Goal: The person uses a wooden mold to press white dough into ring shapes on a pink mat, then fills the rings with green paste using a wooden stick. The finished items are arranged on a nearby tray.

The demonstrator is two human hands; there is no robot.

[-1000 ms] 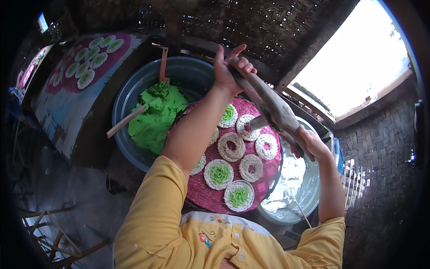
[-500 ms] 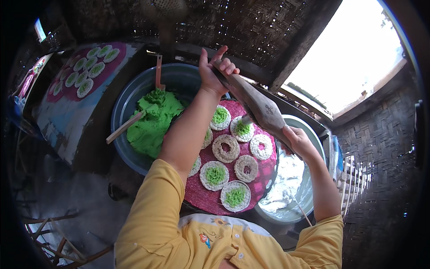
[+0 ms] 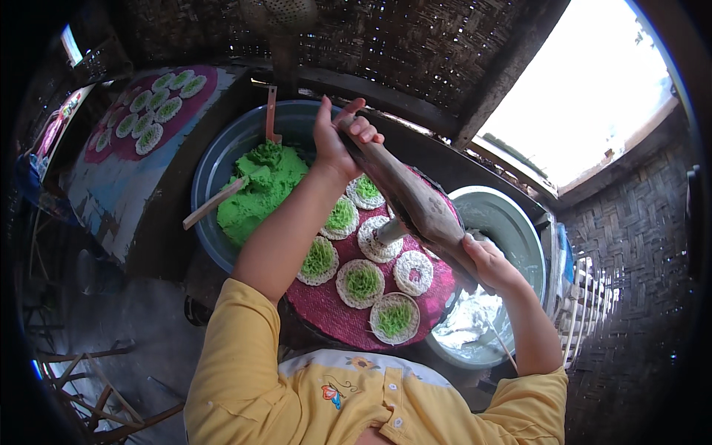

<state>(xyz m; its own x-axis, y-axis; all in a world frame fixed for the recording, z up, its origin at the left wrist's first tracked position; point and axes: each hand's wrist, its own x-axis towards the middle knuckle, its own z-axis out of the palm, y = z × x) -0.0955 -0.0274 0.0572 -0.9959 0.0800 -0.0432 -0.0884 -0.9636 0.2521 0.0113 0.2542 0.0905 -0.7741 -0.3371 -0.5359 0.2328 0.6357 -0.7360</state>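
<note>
A long wooden dough press (image 3: 423, 208) slants across the middle, gripped at both ends. My left hand (image 3: 338, 141) is closed round its upper end, with thumb and forefinger sticking out. At the lower end my right hand (image 3: 491, 261) is wrapped on the wood. The press's pale tube (image 3: 391, 231) points down at a white lacy dough round (image 3: 368, 243). Below lies a round tray with pink cloth (image 3: 326, 315). It bears several lacy rounds with green centres (image 3: 360, 284) and a bare white ring (image 3: 413, 273). My left arm and the press hide part of the tray.
At left, a blue-grey basin (image 3: 204, 167) holds green dough (image 3: 256, 185), a wooden stick (image 3: 215, 202) and a reddish-handled tool (image 3: 271, 115). At right, a pale basin (image 3: 534, 245) holds white dough (image 3: 471, 315). Finished rounds lie on another pink cloth (image 3: 211, 96), beyond left. Woven walls stand around.
The press has moved left and slightly down, both hands still on it. The rounds on the tray have shifted beneath it, and its tube now stands over a different, white round.
</note>
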